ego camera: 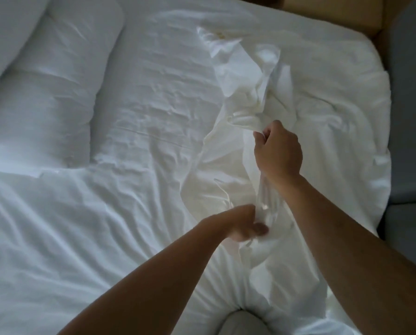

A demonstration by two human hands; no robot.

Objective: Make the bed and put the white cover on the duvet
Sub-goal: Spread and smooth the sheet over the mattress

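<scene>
The white cover (246, 76) is a crumpled, twisted rope of cream cloth. It runs up the middle of the bed (153, 76) from the person's hands to a loose heap near the far edge. It lies on top of the duvet (57, 238), not around it. The duvet is spread bare and rumpled over the near part of the mattress and off to the right side. By this showing the covering step has hardly begun: the cover's opening must be found, the duvet fed inside, and the whole thing shaken flat. The sheet underneath is on but creased, and two pillows (45, 76) sit at the upper left, so the bed-making itself looks partly done. The right hand (278, 151) is raised above the bedding, its fingers closed in a fist round a bunch of the cover. The left hand (243, 226) is lower and nearer, blurred, with its fingers curled into the cloth's lower end beside some thin ties. Both forearms reach forward, the stretch of cover between them hanging slack.
</scene>
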